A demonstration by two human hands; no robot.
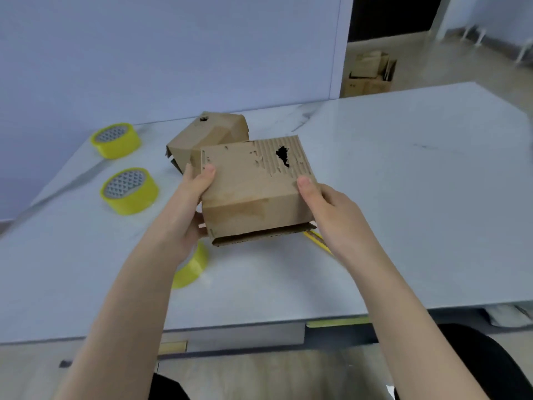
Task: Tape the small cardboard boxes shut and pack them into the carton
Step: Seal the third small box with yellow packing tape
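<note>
Both hands hold a box (253, 183) up over the table (403, 183): the left hand (187, 209) grips its left side, the right hand (323, 206) its right, thumbs on top. A second box (202, 137) sits just behind. Three tape rolls (129, 190) lie to the left.

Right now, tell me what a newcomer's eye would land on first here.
The worn cardboard box at the centre, gripped by the left hand and right hand over the white table, its top torn and a bottom flap loose. Next, two yellow tape rolls at the left, and a second box just behind the held one.
</note>
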